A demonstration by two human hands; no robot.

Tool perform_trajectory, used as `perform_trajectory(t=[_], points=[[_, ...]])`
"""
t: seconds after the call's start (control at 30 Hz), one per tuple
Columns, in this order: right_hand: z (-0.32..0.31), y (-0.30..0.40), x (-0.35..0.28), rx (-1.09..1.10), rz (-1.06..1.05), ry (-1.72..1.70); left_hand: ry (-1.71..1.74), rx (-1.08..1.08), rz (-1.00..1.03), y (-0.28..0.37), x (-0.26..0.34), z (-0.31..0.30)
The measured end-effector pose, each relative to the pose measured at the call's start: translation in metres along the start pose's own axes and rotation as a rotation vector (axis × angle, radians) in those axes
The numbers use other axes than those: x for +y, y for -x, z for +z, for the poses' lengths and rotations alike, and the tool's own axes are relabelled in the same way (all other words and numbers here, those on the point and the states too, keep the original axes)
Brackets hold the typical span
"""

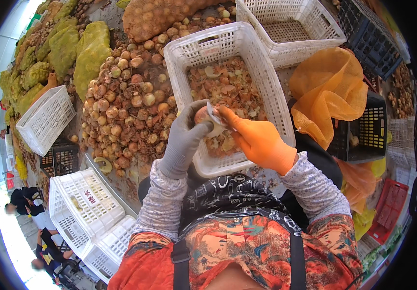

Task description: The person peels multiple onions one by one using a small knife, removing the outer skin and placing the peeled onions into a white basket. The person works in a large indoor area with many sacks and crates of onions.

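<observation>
My left hand (186,139), in a grey glove, grips a partly peeled onion (202,114) above a white plastic crate (279,103). In an orange glove, my right hand (259,139) holds a small knife (214,113), its blade lying against the onion. A pale flap of skin (216,129) hangs between the hands. Loose onion skins (226,85) cover the bottom of the crate, which stands right before me. My fingers hide part of the onion and the knife's handle.
A heap of unpeeled onions (121,105) lies left of the crate, with yellow mesh sacks (92,54) behind. Stacked white crates (85,206) stand at my left. An orange mesh bag (330,90) hangs over a black crate (360,134) on the right. Other people (27,201) are at the far left.
</observation>
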State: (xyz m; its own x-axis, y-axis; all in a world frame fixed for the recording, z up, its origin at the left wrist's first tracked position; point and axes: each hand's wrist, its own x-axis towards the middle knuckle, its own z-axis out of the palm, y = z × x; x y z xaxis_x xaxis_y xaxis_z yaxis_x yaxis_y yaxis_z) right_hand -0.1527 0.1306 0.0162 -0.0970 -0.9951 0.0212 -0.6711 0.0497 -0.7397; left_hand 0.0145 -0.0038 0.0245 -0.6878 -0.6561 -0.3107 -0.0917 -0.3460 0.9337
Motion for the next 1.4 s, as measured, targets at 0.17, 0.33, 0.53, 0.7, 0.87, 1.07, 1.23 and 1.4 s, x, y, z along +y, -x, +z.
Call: perform_trajectory(t=[0.17,0.33,0.53,0.7,0.87,1.07,1.23,1.4], points=[[0.018,-0.002,0.02,0.139,-0.062,-0.22,-0.075,-0.03,0.032,-0.001,-0.002,-0.001],[0.017,0.002,0.025,-0.088,0.578,-0.979,0.266,-0.084,-0.023,-0.005,-0.013,-0.009],[0.03,0.012,0.035,0.111,0.542,-0.7,0.515,-0.154,-0.023,-0.007,-0.011,-0.011],[0.021,-0.002,-0.002,0.163,0.387,-1.02,0.206,-0.05,0.064,-0.011,-0.013,-0.003],[0.032,-0.004,-0.005,0.199,0.452,-1.202,0.407,-0.057,0.085,-0.012,-0.027,0.011],[0.01,0.004,-0.006,0.119,0.136,-0.399,0.311,-0.092,0.037,-0.009,-0.019,0.004],[0.004,0.002,-0.01,0.028,0.122,-0.149,0.148,-0.032,0.023,-0.006,-0.015,0.006],[0.011,-0.002,0.001,0.086,0.044,-0.074,-0.087,0.029,0.062,-0.007,-0.016,0.009]])
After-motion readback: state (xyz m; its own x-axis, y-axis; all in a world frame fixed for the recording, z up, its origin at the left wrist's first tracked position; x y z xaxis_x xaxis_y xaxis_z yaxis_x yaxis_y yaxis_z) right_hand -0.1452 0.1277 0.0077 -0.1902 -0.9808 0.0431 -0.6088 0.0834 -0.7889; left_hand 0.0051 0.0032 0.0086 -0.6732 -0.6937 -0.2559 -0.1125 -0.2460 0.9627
